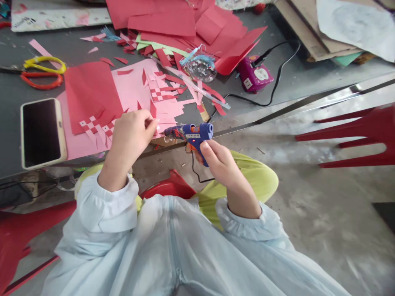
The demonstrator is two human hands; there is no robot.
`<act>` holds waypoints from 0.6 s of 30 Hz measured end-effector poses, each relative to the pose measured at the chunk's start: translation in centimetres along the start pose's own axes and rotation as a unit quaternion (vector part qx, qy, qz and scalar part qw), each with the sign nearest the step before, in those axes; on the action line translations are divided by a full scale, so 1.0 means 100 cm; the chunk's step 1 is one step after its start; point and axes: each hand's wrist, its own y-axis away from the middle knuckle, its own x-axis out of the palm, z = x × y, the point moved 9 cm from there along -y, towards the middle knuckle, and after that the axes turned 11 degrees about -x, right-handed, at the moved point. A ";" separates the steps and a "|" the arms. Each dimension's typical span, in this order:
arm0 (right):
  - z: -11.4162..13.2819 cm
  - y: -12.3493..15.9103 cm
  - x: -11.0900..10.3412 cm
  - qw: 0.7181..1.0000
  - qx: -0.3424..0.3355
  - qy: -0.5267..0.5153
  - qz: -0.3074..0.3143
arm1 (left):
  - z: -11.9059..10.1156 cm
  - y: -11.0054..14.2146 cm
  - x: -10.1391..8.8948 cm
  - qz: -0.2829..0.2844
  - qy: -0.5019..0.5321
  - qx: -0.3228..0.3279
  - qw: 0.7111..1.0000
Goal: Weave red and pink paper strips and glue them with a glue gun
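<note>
A blue hot glue gun [197,135] is in my right hand [216,158], its handle gripped and its nozzle pointing left. Pinched close to that nozzle, the fingers of my left hand [132,131] hold a tiny whitish piece, too small to name. Below and beyond the hands lie pink paper [129,82] and a red paper sheet [92,92]. Small red-and-pink woven paper pieces [159,93] rest on the pink paper, and another checkered piece [89,125] lies by the left wrist. Loose red and pink strips are strewn around them.
A phone [41,133] and scissors [43,72] lie at left. Red paper [185,24] is heaped at the back beside a clear beaded item [202,68]. A purple power box [254,74] with a black cable stands right. Red stools [364,131] flank the table.
</note>
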 end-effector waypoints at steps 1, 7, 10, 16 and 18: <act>0.000 0.000 0.000 1.000 -0.002 0.012 0.001 | 0.000 0.000 0.000 0.002 0.002 -0.001 1.000; 0.003 -0.001 -0.002 0.997 -0.013 0.073 0.011 | 0.001 -0.001 0.002 0.010 -0.007 -0.010 1.000; 0.005 -0.001 -0.002 0.996 -0.014 0.085 0.014 | 0.000 -0.001 0.001 0.011 -0.010 -0.011 1.000; 0.006 0.000 -0.002 0.996 -0.014 0.090 0.015 | 0.000 0.000 0.000 0.003 -0.005 -0.002 1.000; 0.007 -0.001 -0.003 0.996 -0.015 0.091 0.014 | 0.000 0.000 0.000 0.003 -0.008 -0.003 1.000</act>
